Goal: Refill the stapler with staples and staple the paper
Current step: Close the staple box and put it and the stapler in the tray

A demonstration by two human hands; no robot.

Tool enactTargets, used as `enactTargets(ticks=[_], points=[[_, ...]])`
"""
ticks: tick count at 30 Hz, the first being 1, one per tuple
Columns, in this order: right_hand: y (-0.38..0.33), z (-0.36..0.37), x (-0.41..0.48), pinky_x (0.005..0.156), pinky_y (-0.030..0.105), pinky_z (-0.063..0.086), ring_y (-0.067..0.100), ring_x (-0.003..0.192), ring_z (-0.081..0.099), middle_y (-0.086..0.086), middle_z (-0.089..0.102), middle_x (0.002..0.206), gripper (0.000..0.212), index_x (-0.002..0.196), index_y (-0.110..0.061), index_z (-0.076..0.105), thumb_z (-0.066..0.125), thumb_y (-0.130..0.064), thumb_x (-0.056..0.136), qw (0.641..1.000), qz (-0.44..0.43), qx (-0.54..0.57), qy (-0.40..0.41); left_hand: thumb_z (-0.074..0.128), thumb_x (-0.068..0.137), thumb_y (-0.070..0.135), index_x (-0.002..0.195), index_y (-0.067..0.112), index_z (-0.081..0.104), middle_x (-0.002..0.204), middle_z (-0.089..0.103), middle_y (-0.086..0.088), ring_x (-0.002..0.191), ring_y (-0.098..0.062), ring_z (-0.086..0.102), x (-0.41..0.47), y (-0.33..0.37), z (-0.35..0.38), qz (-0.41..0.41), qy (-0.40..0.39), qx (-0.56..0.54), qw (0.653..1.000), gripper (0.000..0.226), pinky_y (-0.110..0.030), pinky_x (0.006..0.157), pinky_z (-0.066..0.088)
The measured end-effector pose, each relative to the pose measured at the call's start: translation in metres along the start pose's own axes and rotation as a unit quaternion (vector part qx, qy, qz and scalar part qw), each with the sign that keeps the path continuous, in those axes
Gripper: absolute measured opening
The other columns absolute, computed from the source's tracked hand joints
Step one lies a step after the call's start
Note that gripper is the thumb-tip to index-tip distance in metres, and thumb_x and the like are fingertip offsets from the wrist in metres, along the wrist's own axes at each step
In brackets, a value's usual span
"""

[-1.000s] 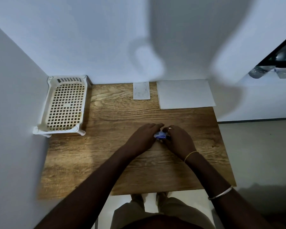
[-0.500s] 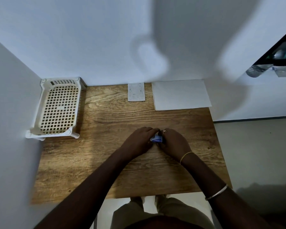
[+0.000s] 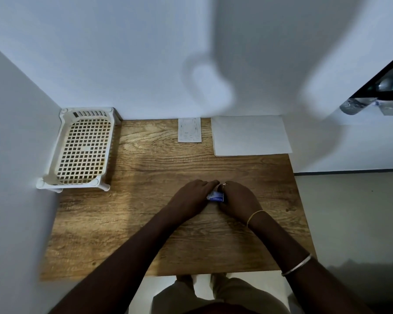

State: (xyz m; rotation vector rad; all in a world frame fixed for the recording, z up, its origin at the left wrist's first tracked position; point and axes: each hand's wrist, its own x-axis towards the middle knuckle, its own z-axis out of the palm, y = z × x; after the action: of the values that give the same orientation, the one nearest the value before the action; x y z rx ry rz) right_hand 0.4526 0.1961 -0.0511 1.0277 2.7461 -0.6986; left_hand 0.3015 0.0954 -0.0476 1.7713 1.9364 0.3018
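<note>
A small blue-and-white item (image 3: 216, 196) sits low over the middle of the wooden table (image 3: 145, 173), mostly hidden; I cannot tell whether it is the stapler or a staple box. My left hand (image 3: 192, 198) closes on it from the left. My right hand (image 3: 238, 200) closes on it from the right, fingers curled over its end. A white sheet of paper (image 3: 250, 135) lies flat at the back right of the table, against the wall.
A small white printed slip (image 3: 189, 130) lies at the back centre. A white plastic lattice basket (image 3: 84, 148) stands at the back left against the side wall. Walls close in the left and back; the table's right edge drops to the floor.
Both hands stay clasped on the blue-and-white item at the same spot on the table, with fingers shifting slightly. The view itself has drifted a little.
</note>
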Motion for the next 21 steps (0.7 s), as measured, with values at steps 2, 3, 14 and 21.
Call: enactTargets(ticks=[2, 3, 14, 21], points=[[-0.002, 0.000, 0.001, 0.079, 0.031, 0.048, 0.023, 0.101, 0.064, 0.002, 0.068, 0.109, 0.040, 0.118, -0.023, 0.067, 0.070, -0.029, 0.079, 1.000, -0.001, -0.005, -0.008, 0.059, 0.094, 0.013, 0.153, 0.015, 0.040, 0.138, 0.061, -0.013, 0.123, -0.032, 0.055, -0.002, -0.002, -0.001, -0.001, 0.002, -0.004, 1.000, 0.062, -0.040, 0.094, 0.043], [-0.003, -0.001, 0.001, 0.079, 0.031, 0.048, 0.023, 0.101, 0.064, 0.002, 0.068, 0.108, 0.041, 0.118, -0.023, 0.067, 0.071, -0.030, 0.078, 1.000, -0.003, -0.007, -0.008, 0.060, 0.094, 0.013, 0.153, 0.016, 0.040, 0.138, 0.061, -0.013, 0.123, -0.031, 0.055, -0.003, -0.003, -0.003, -0.001, 0.003, -0.006, 1.000, 0.062, -0.040, 0.094, 0.044], [-0.057, -0.018, 0.036, 0.073, 0.033, 0.054, 0.020, 0.090, 0.067, -0.002, 0.072, 0.098, 0.036, 0.108, -0.026, 0.072, 0.069, -0.041, 0.076, 0.998, -0.059, -0.019, 0.030, 0.063, 0.095, 0.015, 0.149, 0.015, 0.046, 0.132, 0.066, -0.011, 0.118, -0.029, 0.061, -0.028, -0.046, -0.044, -0.016, 0.084, -0.026, 0.996, 0.057, -0.038, 0.094, 0.047], [-0.134, -0.036, 0.087, 0.063, 0.030, 0.051, 0.019, 0.076, 0.067, -0.003, 0.072, 0.085, 0.030, 0.100, -0.027, 0.075, 0.071, -0.042, 0.074, 0.985, -0.144, -0.062, 0.064, 0.072, 0.088, 0.011, 0.144, 0.014, 0.053, 0.125, 0.070, -0.011, 0.112, -0.030, 0.064, -0.061, -0.104, -0.097, -0.050, 0.152, -0.030, 0.987, 0.060, -0.039, 0.090, 0.051]])
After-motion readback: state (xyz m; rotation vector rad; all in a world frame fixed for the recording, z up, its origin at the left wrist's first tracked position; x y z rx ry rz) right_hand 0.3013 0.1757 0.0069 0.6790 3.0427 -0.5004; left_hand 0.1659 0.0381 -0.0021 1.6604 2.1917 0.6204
